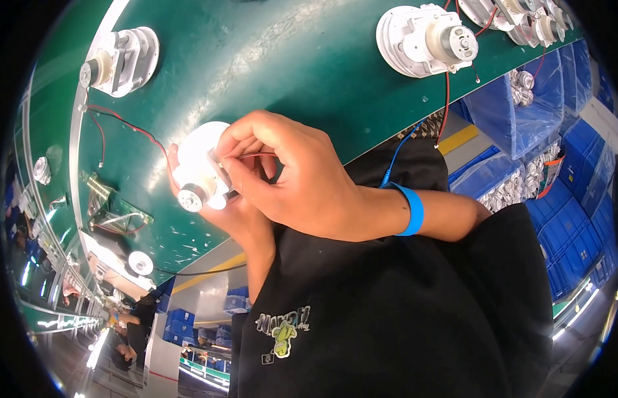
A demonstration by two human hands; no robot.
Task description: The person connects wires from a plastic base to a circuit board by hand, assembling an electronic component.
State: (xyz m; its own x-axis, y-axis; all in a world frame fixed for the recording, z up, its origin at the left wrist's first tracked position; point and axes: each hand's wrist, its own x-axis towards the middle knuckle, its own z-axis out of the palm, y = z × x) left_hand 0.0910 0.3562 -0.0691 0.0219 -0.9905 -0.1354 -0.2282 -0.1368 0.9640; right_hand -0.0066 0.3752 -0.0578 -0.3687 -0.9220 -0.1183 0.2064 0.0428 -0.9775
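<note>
My left hand (pixel 239 224) is under and behind a white round motor unit (pixel 201 149) with a silver motor on its end, its fingers wrapped round the unit's far side. Much of that hand is hidden by the unit and my other hand. With thumb and index finger pressed together against the unit's side, my right hand (pixel 299 176) pinches a thin red and dark wire (pixel 259 155). The wire's end is hidden at the fingertips. A blue band (pixel 410 211) circles my right wrist, a blue cord running from it.
Similar motor units stand on the green table (pixel 276 73): one at the left (pixel 126 61), one at the upper right (pixel 422 41), several in the far right corner. A circuit board (pixel 120 215) lies at the left. Blue crates (pixel 561 219) holding bagged parts stand beyond the table's edge.
</note>
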